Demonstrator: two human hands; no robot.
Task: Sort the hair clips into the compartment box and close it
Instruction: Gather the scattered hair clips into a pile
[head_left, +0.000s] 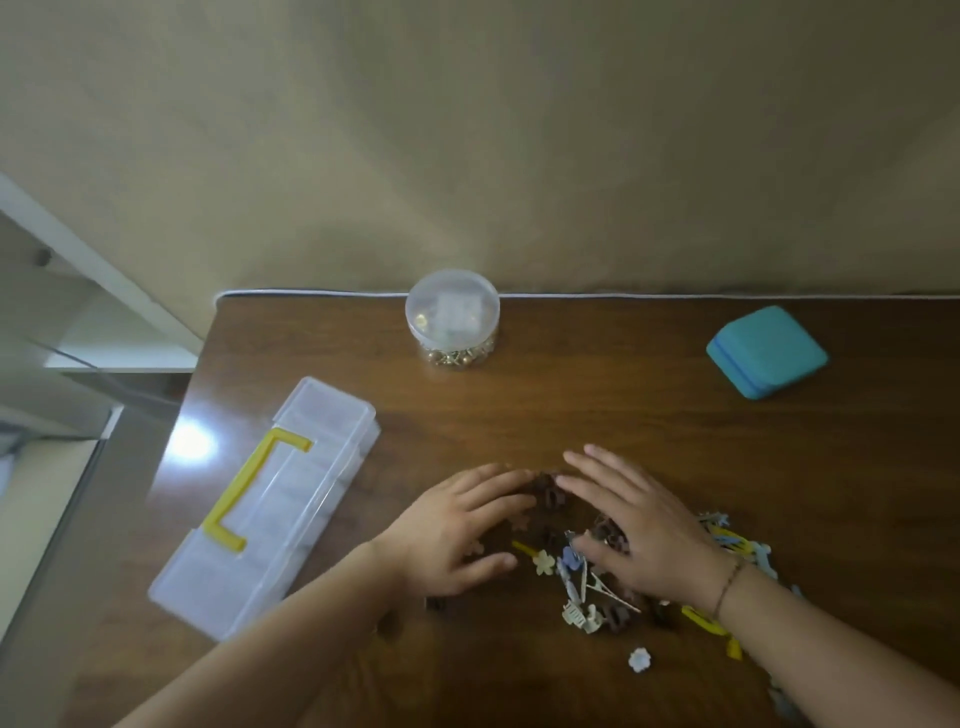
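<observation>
A pile of small hair clips, brown, cream, blue and yellow, lies on the dark wooden table near its front. My left hand lies flat over the pile's left side with its fingers straight. My right hand lies flat over the pile's right side, fingers straight, and hides part of it. A few brown clips show between the two sets of fingertips. The clear compartment box with a yellow handle lies with its lid down, to the left of my hands.
A round clear jar holding small gold-coloured pieces stands at the table's far edge. A teal square case lies at the back right. A single pale flower clip sits apart near the front. The table's left edge drops off past the box.
</observation>
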